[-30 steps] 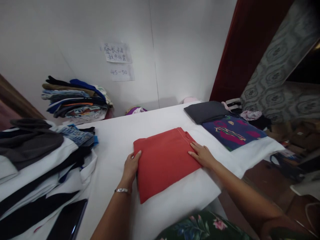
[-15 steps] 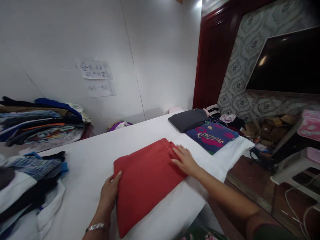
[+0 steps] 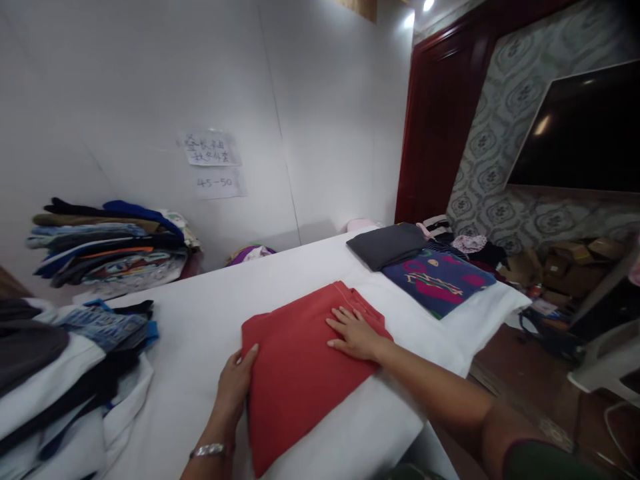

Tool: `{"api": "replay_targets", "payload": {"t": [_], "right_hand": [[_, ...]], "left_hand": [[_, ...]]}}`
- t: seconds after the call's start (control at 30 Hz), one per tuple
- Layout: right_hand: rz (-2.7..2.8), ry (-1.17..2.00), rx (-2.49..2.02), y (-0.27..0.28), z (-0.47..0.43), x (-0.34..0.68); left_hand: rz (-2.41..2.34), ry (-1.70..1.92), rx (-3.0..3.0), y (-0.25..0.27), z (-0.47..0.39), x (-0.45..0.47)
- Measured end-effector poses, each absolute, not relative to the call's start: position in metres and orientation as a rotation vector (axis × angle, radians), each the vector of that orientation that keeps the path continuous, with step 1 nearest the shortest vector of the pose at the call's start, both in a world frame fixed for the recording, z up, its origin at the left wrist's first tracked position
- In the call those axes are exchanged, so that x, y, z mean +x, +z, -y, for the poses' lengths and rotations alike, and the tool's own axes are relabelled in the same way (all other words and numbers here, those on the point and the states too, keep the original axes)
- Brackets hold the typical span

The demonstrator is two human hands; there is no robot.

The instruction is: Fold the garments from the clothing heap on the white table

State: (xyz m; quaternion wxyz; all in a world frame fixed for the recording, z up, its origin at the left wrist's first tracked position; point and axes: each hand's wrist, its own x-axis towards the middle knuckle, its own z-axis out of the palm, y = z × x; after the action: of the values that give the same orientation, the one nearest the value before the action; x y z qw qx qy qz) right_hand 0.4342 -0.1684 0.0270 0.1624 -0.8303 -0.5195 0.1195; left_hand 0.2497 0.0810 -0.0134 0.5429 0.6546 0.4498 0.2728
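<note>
A folded red garment (image 3: 300,373) lies on the white table in front of me, its stitched edge at the far right corner. My right hand (image 3: 354,335) rests flat on its upper right part, fingers spread. At the garment's left edge is my left hand (image 3: 236,380), thumb on top of the cloth and the other fingers partly hidden at the side. A silver bracelet (image 3: 209,450) circles the left wrist. Beyond my right hand lie a folded dark grey garment (image 3: 385,245) and a folded navy garment with a magenta pattern (image 3: 437,280).
The white-covered table (image 3: 200,313) reaches to the wall. A heap of mixed clothes (image 3: 75,373) lies at its left, with a tall stack of folded clothes (image 3: 115,240) behind. Paper signs (image 3: 215,163) hang on the wall. A white stool (image 3: 605,360) and cardboard boxes (image 3: 565,270) stand right.
My right hand has slid leftward from the garment's right edge onto its upper surface. The left hand keeps its place at the left edge. The whole view has shifted slightly.
</note>
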Motion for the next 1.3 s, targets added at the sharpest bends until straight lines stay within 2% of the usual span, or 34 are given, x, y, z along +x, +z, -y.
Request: {"api": "replay_targets", "payload": {"t": [0.27, 0.57, 0.8, 1.07, 1.3], "right_hand": [[1.622, 0.257, -2.316, 0.051, 0.102, 0.435], [1.679, 0.474, -2.437, 0.015, 0.060, 0.448], [1.660, 0.456, -2.333, 0.025, 0.042, 0.439], [1.642, 0.465, -2.330, 0.006, 0.033, 0.432], [1.524, 0.350, -2.289, 0.003, 0.037, 0.433]], "left_hand": [[-1.012, 0.676, 1.359, 0.005, -0.057, 0.250], [-0.966, 0.613, 1.316, 0.003, -0.052, 0.249], [-0.997, 0.538, 1.448, 0.000, -0.057, 0.251], [-1.166, 0.540, 1.836, 0.014, -0.091, 0.266], [-0.973, 0.471, 2.032, 0.020, -0.130, 0.302]]}}
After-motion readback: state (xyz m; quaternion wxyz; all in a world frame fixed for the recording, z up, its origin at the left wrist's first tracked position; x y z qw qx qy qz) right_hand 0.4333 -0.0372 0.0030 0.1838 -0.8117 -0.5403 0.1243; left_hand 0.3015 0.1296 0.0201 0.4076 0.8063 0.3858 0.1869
